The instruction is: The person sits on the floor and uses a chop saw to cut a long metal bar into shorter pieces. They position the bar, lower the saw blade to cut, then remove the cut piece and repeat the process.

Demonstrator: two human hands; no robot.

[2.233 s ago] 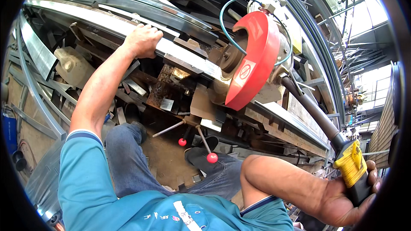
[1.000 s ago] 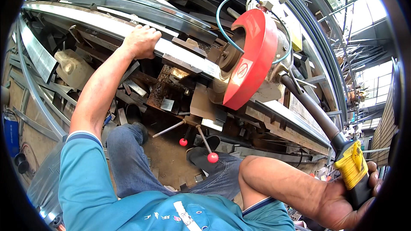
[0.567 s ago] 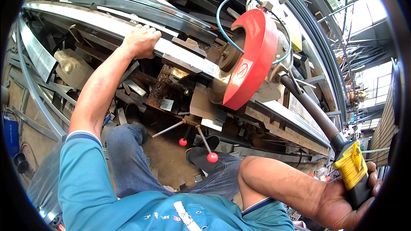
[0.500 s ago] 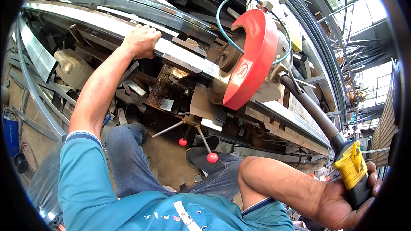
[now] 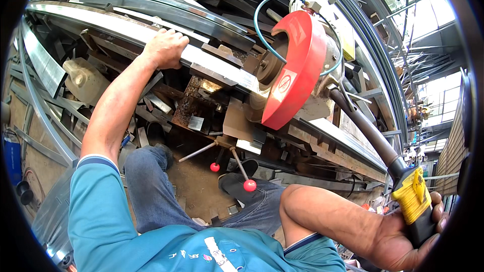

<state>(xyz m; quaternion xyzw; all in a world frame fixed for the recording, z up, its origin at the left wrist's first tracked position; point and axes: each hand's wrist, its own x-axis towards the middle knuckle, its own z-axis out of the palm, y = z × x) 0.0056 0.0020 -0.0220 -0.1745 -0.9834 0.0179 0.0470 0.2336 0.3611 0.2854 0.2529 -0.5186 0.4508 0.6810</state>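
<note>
My left hand (image 5: 167, 49) is closed over a long silvery metal profile (image 5: 108, 24) that runs from the far left under a cut-off saw. The saw's red blade guard (image 5: 301, 73) curves over a round brown hub (image 5: 272, 64), and the blade's lower part is at the profile. At the lower right my right hand (image 5: 411, 239) wraps round the black end of the saw's handle (image 5: 365, 126), beside its yellow grip (image 5: 413, 196). A clamp with several rods and red ball knobs (image 5: 249, 185) sits below the saw, touched by neither hand.
More metal profiles (image 5: 166, 7) lie stacked behind the bench, and curved strips (image 5: 45, 106) lie at the left. Offcuts (image 5: 195, 123) are scattered around the saw stand. A blue hose (image 5: 258, 15) loops over the guard. My legs (image 5: 151, 186) are close under the bench.
Almost nothing differs. Both hands keep their holds, and the saw head and handle stay in nearly the same place.
</note>
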